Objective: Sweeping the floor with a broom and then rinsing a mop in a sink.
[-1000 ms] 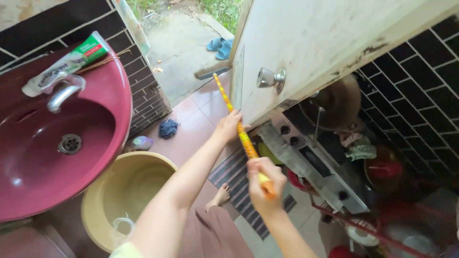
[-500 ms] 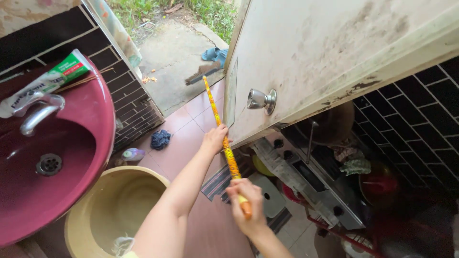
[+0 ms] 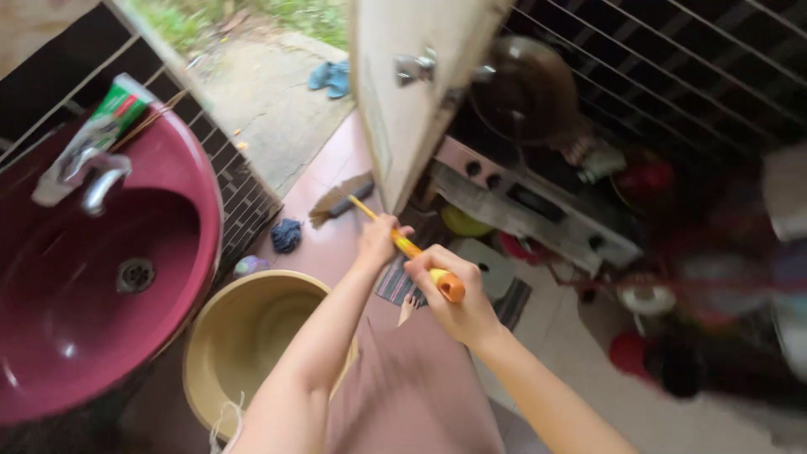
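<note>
Plainly, both hands are on a broom [image 3: 395, 235] with a yellow-and-orange patterned handle. The right hand [image 3: 454, 298] is clenched round the upper end, just below the orange cap, and the left hand [image 3: 377, 240] is closed round the shaft further down; two spaced holds of this kind give leverage over a long stick. The handle slopes away from the person, and the brush head [image 3: 336, 202] lies low on the reddish floor tiles [image 3: 324, 248], just beside the edge of the open cream door [image 3: 403, 92] with its metal knob [image 3: 416, 65].

To the person's left a dark red basin [image 3: 101, 269] with a metal tap [image 3: 101, 181] is fixed to the wall, a tube of toothpaste [image 3: 105, 126] lying on its rim. Below it stands a large yellowish tub [image 3: 244, 336]. A blue cloth [image 3: 286, 235] lies on the tiles near the brush head. Beyond the doorway, blue sandals [image 3: 329, 76] rest on the concrete outside. Behind the door a metal gas stove [image 3: 530, 206] sits among cookware; that side is blurred and its details cannot be made out.
</note>
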